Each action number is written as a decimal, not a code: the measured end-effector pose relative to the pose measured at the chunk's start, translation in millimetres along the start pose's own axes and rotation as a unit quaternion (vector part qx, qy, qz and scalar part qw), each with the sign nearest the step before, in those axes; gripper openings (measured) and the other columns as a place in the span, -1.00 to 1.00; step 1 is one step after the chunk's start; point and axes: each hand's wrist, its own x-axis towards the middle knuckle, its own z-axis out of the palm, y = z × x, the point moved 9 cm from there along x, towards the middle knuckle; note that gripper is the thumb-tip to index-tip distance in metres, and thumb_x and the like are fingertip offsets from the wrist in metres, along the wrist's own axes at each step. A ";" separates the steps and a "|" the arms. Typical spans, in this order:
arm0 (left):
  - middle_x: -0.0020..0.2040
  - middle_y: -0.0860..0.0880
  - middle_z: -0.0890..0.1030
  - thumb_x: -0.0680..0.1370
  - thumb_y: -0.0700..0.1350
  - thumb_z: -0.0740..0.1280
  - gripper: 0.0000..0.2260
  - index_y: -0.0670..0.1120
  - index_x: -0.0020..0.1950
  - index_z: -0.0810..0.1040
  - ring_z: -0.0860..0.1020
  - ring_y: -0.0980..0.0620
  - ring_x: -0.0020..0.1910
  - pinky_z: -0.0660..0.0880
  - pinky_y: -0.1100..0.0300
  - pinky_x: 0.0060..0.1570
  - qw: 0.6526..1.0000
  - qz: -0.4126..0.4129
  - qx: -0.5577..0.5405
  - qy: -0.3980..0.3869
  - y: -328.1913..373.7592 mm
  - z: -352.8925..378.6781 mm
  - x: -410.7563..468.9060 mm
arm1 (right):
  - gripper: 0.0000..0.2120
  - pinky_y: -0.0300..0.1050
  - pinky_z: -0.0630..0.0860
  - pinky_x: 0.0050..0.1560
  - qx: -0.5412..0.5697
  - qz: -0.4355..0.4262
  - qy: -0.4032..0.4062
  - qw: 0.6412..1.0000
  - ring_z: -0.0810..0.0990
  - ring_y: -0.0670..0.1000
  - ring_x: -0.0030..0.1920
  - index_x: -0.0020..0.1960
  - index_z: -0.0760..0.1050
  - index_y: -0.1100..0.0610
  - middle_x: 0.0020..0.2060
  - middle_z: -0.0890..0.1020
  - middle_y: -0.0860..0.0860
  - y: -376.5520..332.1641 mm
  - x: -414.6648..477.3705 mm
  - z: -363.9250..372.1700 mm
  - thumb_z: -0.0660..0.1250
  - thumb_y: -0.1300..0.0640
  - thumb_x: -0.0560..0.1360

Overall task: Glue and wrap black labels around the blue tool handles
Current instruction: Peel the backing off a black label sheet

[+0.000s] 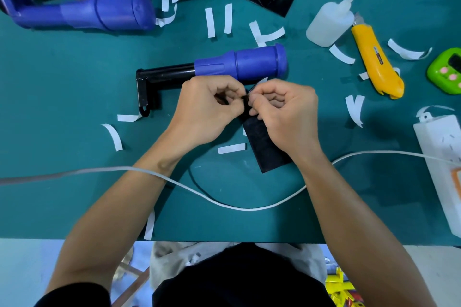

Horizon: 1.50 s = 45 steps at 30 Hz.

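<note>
A label (267, 143) is pinched by fingers of left hand (207, 109) and right hand (287, 117); one blue handle (247, 63) is seen beside, two more handles (107, 11) far left; knife (376, 65) print unreadable

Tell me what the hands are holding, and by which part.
The left hand and the right hand both pinch the black label at its upper end. The blue tool handle lies unheld beyond them.
</note>
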 end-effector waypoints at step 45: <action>-0.38 0.19 0.56 0.42 -0.20 0.37 -0.78 0.14 -0.17 0.67 0.43 0.25 -0.39 0.40 0.40 -0.27 0.998 -0.027 -0.050 0.006 -8.8 4.1 3.0 | -0.81 -0.27 0.47 -0.35 0.086 0.027 -0.058 0.994 0.64 -0.01 -0.39 -0.18 0.69 0.05 -0.33 0.69 0.02 9.4 8.1 2.2 0.42 0.32 0.47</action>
